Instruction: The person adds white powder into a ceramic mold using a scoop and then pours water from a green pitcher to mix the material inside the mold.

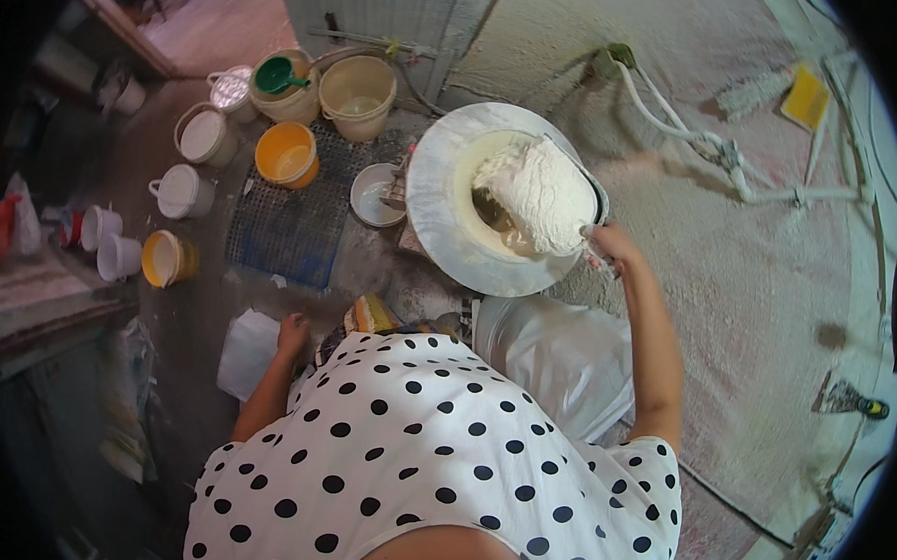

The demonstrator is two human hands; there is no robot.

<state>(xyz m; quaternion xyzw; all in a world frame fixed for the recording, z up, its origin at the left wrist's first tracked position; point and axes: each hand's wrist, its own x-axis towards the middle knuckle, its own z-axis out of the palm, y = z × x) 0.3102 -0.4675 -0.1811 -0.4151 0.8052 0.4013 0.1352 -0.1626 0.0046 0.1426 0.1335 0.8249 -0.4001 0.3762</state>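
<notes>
On the right, my right hand (pixel 610 245) is closed on the edge of a dark-rimmed scoop (pixel 600 192) heaped with white powder (pixel 547 199). The scoop tilts over the opening of a round vessel with a wide pale collar (pixel 437 194), and the powder hides most of its bowl. Pale, wet-looking material shows inside the vessel. My left hand (pixel 293 331) hangs low on the left, its fingers curled in with nothing visible in them. Beside it is a white sheet or bag (pixel 247 356).
Several buckets stand to the left, among them a yellow one (pixel 287 155) and a beige one (pixel 357 96). A white basin (pixel 377 195) sits by the collar. A dark grid mat (pixel 289 213) covers some floor. A large plastic bag (pixel 555 360) lies right of my body; white pipes (pixel 695 141) run along the wall.
</notes>
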